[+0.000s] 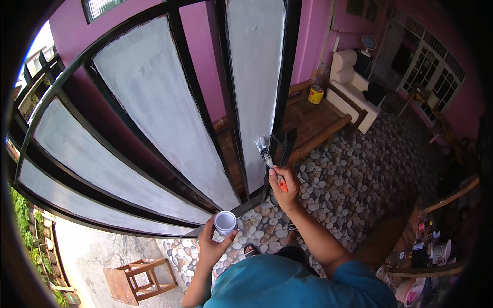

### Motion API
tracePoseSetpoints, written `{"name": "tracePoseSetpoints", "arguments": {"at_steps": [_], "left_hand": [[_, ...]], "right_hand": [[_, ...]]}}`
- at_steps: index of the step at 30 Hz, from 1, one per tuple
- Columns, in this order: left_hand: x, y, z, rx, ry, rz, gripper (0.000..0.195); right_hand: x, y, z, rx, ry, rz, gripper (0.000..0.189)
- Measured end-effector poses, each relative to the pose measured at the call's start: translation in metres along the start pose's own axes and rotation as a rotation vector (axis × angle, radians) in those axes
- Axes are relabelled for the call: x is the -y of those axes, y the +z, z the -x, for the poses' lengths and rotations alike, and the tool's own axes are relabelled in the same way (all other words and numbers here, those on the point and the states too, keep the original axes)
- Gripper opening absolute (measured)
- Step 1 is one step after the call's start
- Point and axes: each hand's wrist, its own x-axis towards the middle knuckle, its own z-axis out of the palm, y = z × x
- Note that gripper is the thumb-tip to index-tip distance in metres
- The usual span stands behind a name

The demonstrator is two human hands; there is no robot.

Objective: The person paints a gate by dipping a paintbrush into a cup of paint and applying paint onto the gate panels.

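My right hand [285, 188] grips a paintbrush [265, 153] with an orange-tipped handle. Its pale, paint-wet bristles lie against or just in front of the right-hand grey-white panel [256, 65], low down by the black frame bar [285, 69]. My left hand [215, 244] holds a small white cup [225, 222] upright, its mouth facing up, below the gate's lower edge. What is inside looks pale; its level cannot be told. Further grey-white panels [154, 104] fan out to the left between black bars, with streaky brush marks on them.
A wooden stool [140, 279] lies or stands on the concrete at lower left. Behind the gate are a bamboo bench [308, 115] with a yellow can [316, 94] and a cream armchair [350, 84]. Several tubs and containers [439, 252] crowd the lower right. Pebble-patterned flooring [339, 184] spreads below.
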Motion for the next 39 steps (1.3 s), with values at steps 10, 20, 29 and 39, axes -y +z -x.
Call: {"name": "tracePoseSetpoints", "arguments": {"at_steps": [10, 20, 29, 39], "left_hand": [[0.003, 0.0, -0.004, 0.013, -0.013, 0.0, 0.071], [0.005, 0.005, -0.007, 0.018, -0.009, 0.011, 0.071], [0.001, 0.004, -0.006, 0.01, -0.007, 0.008, 0.072], [0.003, 0.004, -0.003, 0.025, -0.039, 0.026, 0.072]], "right_hand": [[-0.027, -0.005, 0.048, 0.119, 0.206, 0.115, 0.018], [0.011, -0.001, -0.032, 0.029, 0.036, 0.065, 0.019], [0.034, -0.017, -0.06, -0.068, -0.237, 0.024, 0.029], [-0.018, -0.002, 0.019, 0.162, -0.143, 0.205, 0.031]]}}
